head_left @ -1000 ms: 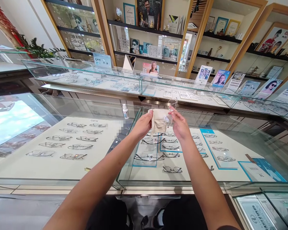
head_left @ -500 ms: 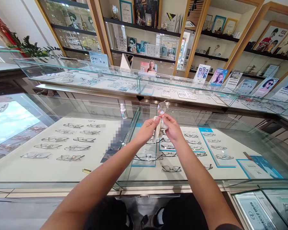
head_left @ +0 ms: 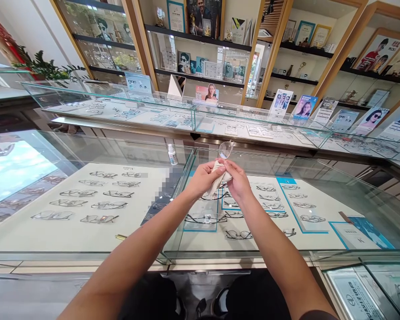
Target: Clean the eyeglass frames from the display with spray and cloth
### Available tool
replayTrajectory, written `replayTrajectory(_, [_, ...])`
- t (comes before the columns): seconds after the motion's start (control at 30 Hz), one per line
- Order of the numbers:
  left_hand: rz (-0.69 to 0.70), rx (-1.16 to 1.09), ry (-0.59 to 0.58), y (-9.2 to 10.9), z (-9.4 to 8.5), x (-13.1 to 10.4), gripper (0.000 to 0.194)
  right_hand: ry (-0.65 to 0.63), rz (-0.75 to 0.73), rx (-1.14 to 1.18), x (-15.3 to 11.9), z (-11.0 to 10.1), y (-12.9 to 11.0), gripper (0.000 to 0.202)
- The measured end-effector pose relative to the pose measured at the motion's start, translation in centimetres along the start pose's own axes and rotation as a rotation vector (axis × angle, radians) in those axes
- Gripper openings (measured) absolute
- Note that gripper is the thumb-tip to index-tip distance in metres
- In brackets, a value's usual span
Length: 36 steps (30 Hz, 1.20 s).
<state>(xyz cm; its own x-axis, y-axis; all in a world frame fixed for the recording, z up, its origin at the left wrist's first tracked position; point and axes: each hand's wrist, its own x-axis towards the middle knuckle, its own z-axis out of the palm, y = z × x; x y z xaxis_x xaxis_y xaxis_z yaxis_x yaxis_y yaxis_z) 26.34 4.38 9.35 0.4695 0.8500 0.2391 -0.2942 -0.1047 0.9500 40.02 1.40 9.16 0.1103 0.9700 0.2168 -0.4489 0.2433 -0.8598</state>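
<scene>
Above the glass counter I hold a pair of thin-rimmed eyeglasses [head_left: 225, 150], one round lens standing up past my fingertips; the rest is hidden by my hands and a cloth. My left hand [head_left: 201, 178] is closed on the cream cleaning cloth [head_left: 216, 181], its thumb pressed over it near the frame. My right hand [head_left: 239, 178] is closed around the lower part of the eyeglasses, with its fingers meeting the left ones. The cloth's loose end hangs below the left fingers.
A white spray bottle [head_left: 172, 154] stands on the counter beyond my left hand. Rows of eyeglasses [head_left: 109, 205] lie under the glass countertop. A gold-coloured object [head_left: 121, 237] is near the front. Another glass showcase [head_left: 146, 103] with upright cards stands behind.
My left thumb and the cloth have shifted slightly right, and the cloth is bunched up closer to the eyeglasses. The raised lens stays nearly in place.
</scene>
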Motion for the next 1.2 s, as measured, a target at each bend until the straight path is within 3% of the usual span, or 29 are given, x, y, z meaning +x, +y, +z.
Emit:
replayTrajectory(0.4, [0.03,0.074,-0.176,-0.4,-0.6,0.1,0.055,0.073,0.019,0.062,0.8,-1.1,0.3,0.03])
replayTrajectory(0.67, [0.234,0.246,0.017,-0.4,-0.2,0.2,0.049,0.028,0.038,0.082,0.0,0.1,0.6,0.029])
replayTrajectory(0.8, [0.253,0.237,0.062,-0.6,-0.1,0.3,0.052,0.034,0.043,0.083,-0.3,0.4,0.4,0.027])
replayTrajectory(0.9, [0.243,0.24,0.008,-0.6,-0.5,0.4,0.056,0.028,0.036,0.088,-0.1,0.0,0.2,0.025])
replayTrajectory(1.1, [0.158,0.265,-0.252,0.1,-1.8,0.3,0.057,0.028,0.031,0.131,0.6,-1.1,-0.1,0.022])
replayTrajectory(1.2, [0.178,0.292,-0.231,-0.1,-1.6,0.3,0.057,0.021,0.04,0.165,0.6,-0.9,0.1,0.023])
